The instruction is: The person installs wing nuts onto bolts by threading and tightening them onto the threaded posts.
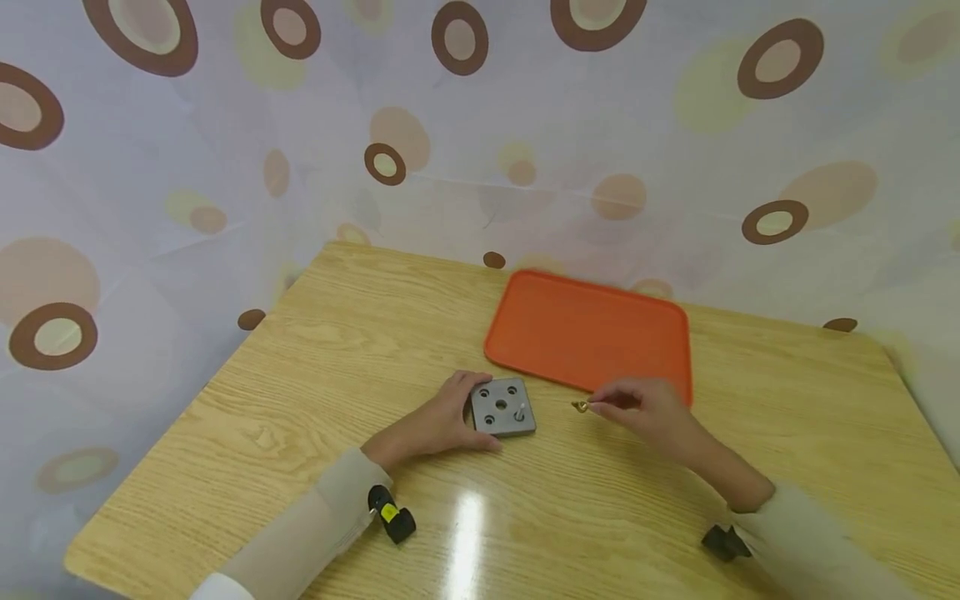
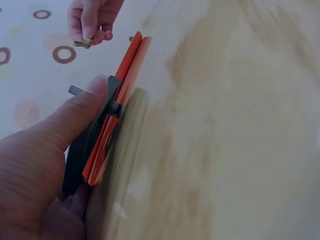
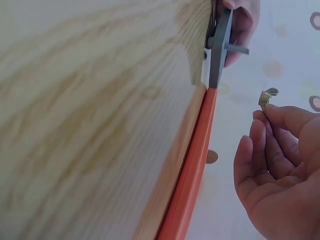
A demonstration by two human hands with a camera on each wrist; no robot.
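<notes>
Between thumb and fingers, my left hand (image 1: 442,422) grips a square grey metal plate (image 1: 504,423) by its left side. The plate has a centre hole and holes near its corners. From the near right corner hole a threaded bolt (image 1: 521,410) stands up; the left wrist view shows the bolt (image 2: 76,90) close to the thumb. To the right, my right hand (image 1: 654,410) pinches a small brass wing nut (image 1: 581,406) with thumb and forefinger. This wing nut (image 3: 267,98) is held in the air, apart from the plate and bolt.
An orange tray (image 1: 588,333) lies behind the plate and right hand, toward the table's back edge. The wooden table (image 1: 300,400) is bordered by a patterned curtain (image 1: 450,208) at the back and left. Black wrist straps (image 1: 392,514) are on both sleeves.
</notes>
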